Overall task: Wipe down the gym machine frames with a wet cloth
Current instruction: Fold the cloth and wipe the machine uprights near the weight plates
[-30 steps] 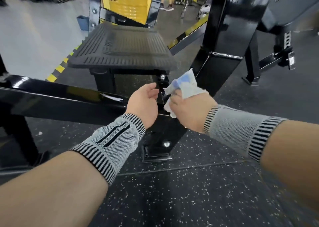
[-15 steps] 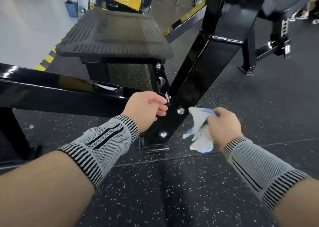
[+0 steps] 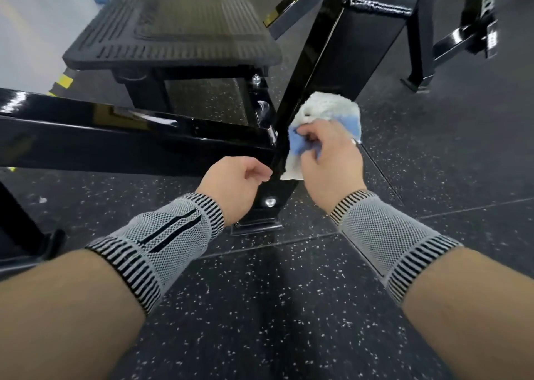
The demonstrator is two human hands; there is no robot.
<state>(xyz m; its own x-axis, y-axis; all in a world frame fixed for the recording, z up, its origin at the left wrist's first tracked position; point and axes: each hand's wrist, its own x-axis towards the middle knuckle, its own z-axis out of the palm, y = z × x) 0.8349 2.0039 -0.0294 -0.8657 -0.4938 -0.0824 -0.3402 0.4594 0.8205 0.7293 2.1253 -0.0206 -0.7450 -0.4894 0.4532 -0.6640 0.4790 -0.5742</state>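
our right hand (image 3: 328, 160) gripped the cloth (image 3: 326, 113), white with blue, fingers curled round it, and pressed it against the slanted black post (image 3: 312, 61) just above the joint where the cross beam (image 3: 115, 134) met it. part of the cloth bunched above our knuckles. our left hand (image 3: 234, 183) sat just beside the same joint, fingers loosely curled, holding nothing we could make out; whether it touched the frame we could not tell. grey striped wrist sleeves (image 3: 161, 241) covered both wrists. a ribbed black platform (image 3: 173, 24) stood behind the beam. a bolt (image 3: 270, 202) showed on the post near its foot, on speckled dark floor (image 3: 274, 307).
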